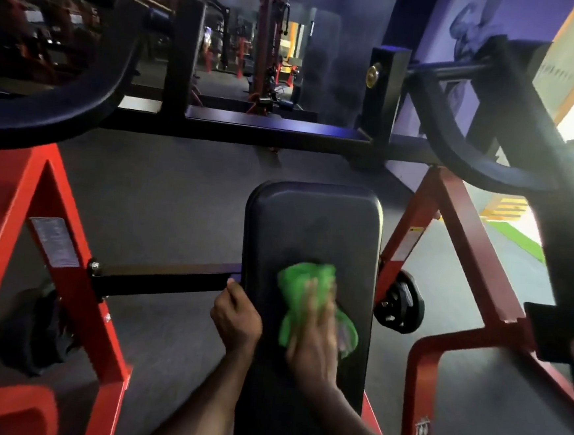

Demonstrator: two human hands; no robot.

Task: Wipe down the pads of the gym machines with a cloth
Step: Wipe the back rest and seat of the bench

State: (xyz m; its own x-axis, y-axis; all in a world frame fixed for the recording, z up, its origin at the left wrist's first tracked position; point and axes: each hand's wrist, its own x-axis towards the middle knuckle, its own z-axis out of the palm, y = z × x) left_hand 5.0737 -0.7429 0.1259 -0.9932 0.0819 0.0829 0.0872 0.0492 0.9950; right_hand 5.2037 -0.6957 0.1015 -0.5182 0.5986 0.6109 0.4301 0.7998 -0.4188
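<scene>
Cloth [311, 288] on pad [312, 226], plate [400, 305] right

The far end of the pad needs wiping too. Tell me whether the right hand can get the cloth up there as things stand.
Probably yes. The right hand presses the green cloth flat on the black pad, and the pad's surface ahead of it lies bare up to the far edge. The black crossbar sits beyond the pad, not over it.

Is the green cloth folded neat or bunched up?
Bunched up. The cloth shows crumpled, uneven edges under the right hand, which presses it on the pad.
</scene>
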